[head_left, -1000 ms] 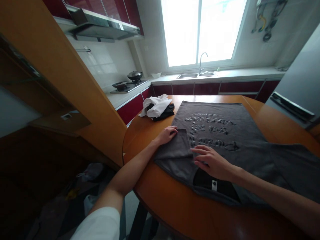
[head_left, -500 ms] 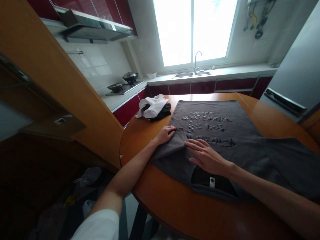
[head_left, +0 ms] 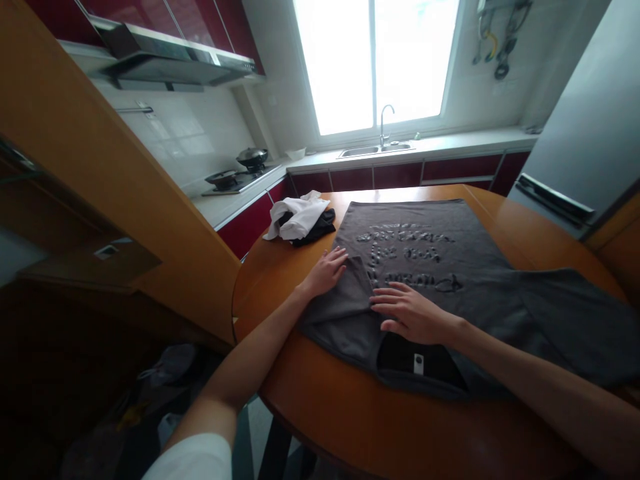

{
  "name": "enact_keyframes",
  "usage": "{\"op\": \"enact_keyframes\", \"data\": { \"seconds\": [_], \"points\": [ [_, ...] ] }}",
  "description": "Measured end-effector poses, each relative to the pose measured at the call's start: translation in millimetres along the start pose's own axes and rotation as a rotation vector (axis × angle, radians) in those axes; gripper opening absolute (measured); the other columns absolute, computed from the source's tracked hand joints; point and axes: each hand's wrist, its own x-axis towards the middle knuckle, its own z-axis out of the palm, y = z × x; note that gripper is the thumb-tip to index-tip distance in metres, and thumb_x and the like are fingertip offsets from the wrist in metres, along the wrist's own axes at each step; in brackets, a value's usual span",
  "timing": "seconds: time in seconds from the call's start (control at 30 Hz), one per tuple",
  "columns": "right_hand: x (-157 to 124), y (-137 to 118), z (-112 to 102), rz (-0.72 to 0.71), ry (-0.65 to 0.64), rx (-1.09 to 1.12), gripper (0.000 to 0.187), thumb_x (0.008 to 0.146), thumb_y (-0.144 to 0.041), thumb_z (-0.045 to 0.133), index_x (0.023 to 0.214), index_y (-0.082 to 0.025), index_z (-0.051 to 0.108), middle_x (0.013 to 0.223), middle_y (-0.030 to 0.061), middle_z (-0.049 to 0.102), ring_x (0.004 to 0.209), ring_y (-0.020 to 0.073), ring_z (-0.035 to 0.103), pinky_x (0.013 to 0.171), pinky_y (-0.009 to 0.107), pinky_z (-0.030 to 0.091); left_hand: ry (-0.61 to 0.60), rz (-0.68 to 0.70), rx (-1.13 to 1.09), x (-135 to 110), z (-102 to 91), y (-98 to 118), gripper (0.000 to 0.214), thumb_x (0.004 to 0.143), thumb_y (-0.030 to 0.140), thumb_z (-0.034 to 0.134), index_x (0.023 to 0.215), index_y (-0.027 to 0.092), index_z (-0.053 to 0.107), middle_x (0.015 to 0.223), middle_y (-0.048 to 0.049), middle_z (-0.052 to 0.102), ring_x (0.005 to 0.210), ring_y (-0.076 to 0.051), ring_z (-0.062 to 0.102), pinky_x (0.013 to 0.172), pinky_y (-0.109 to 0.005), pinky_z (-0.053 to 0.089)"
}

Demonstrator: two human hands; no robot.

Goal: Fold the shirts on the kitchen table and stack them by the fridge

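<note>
A dark grey T-shirt [head_left: 450, 267] with raised lettering lies spread front-up on a round wooden table [head_left: 380, 427], its collar toward me. Its left sleeve is folded in over the body. My left hand [head_left: 325, 270] lies flat and open on that folded sleeve's outer edge. My right hand [head_left: 407, 310] rests flat, fingers stretched out, on the shirt just above the collar, beside the folded sleeve. The shirt's right sleeve [head_left: 585, 313] lies spread out to the right.
A bundle of white and black clothes [head_left: 297, 220] sits at the table's far left edge. Beyond are a counter with a sink [head_left: 375, 150], a stove with pans [head_left: 237, 173], and a grey fridge [head_left: 575, 133] at right. An orange wooden partition [head_left: 125, 200] stands left.
My right hand slid left and up across the shirt toward the folded sleeve. My left hand shifted slightly and flattened on the sleeve. The view drifted a little.
</note>
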Motion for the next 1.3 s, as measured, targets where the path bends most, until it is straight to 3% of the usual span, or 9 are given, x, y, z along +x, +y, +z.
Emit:
{"op": "enact_keyframes", "data": {
  "seconds": [0.1,0.3,0.57,0.67,0.77,0.87,0.97,1.07,1.3],
  "points": [
    [1,-2,0,0.028,0.05,0.009,0.048,0.101,-0.049,0.049,0.139,-0.021,0.06,0.147,0.0119,0.055,0.14,0.0278,0.046,0.116,0.05,0.034,0.016,0.054,-0.037,-1,2.3,13,0.049,0.104,0.038,0.037,0.148,0.019,0.049,0.157,-0.0103,0.043,0.151,-0.024,0.029,0.124,-0.046,0.022],
    [1,-6,11,0.073,-0.101,0.066,0.06,0.102,-0.056,0.041,0.147,-0.018,0.051,0.154,0.0161,0.045,0.146,0.0288,0.037,0.12,0.054,0.024,-0.214,0.021,-0.022,-5,14.9,22,0.067,0.101,0.056,0.042,0.157,0.022,0.034,0.165,-0.0099,0.025,0.154,-0.03,0.016,0.123,-0.052,0.016],
    [3,-9,9,0.096,-0.157,0.075,0.064,0.102,-0.059,0.037,0.147,-0.016,0.051,0.155,0.0169,0.044,0.148,0.0275,0.033,0.122,0.054,0.021,-0.241,-0.033,0.026,1,14.1,19,0.068,0.1,0.058,0.041,0.157,0.021,0.035,0.165,-0.0129,0.023,0.154,-0.032,0.016,0.123,-0.055,0.014],
    [2,-9,9,0.109,-0.148,0.091,0.064,0.102,-0.059,0.037,0.147,-0.016,0.051,0.155,0.0178,0.044,0.148,0.0288,0.034,0.121,0.056,0.022,-0.178,-0.02,0.036,3,12.1,15,0.066,0.101,0.058,0.038,0.155,0.021,0.038,0.164,-0.013,0.028,0.153,-0.03,0.019,0.123,-0.053,0.016],
    [2,-9,10,0.11,-0.146,0.096,0.064,0.102,-0.059,0.037,0.147,-0.016,0.05,0.155,0.018,0.044,0.148,0.0289,0.033,0.12,0.056,0.023,-0.119,-0.084,0.076,3,12.1,5,0.065,0.101,0.058,0.037,0.153,0.02,0.042,0.162,-0.0145,0.031,0.153,-0.032,0.021,0.122,-0.054,0.019],
    [2,-7,11,0.102,-0.145,0.099,0.063,0.102,-0.058,0.038,0.147,-0.016,0.051,0.155,0.018,0.043,0.148,0.0285,0.033,0.12,0.056,0.023,-0.152,-0.15,0.112,3,13.3,-2,0.067,0.1,0.059,0.041,0.154,0.02,0.042,0.162,-0.0166,0.031,0.152,-0.036,0.021,0.12,-0.061,0.019],
    [3,-6,11,0.103,-0.141,0.098,0.062,0.102,-0.058,0.04,0.147,-0.017,0.051,0.156,0.0176,0.043,0.148,0.0288,0.033,0.12,0.056,0.023,-0.107,-0.126,0.148,3,10.5,2,0.066,0.1,0.057,0.042,0.153,0.02,0.042,0.161,-0.0172,0.032,0.152,-0.037,0.021,0.12,-0.064,0.013],
    [3,-7,11,0.101,-0.135,0.093,0.062,0.102,-0.058,0.039,0.147,-0.017,0.05,0.155,0.017,0.044,0.148,0.0288,0.033,0.12,0.056,0.023,-0.059,-0.039,0.149,3,5.5,17,0.061,0.102,0.052,0.039,0.154,0.02,0.04,0.162,-0.0144,0.031,0.153,-0.032,0.02,0.122,-0.059,0.013],
    [3,-5,15,0.084,-0.113,0.064,0.059,0.102,-0.056,0.042,0.145,-0.018,0.052,0.153,0.0165,0.047,0.147,0.0275,0.035,0.119,0.054,0.024,-0.235,-0.03,0.14,0,17.6,30,0.068,0.102,0.052,0.035,0.157,0.014,0.032,0.164,-0.0157,0.024,0.153,-0.031,0.018,0.121,-0.057,0.02]
  ]
}}
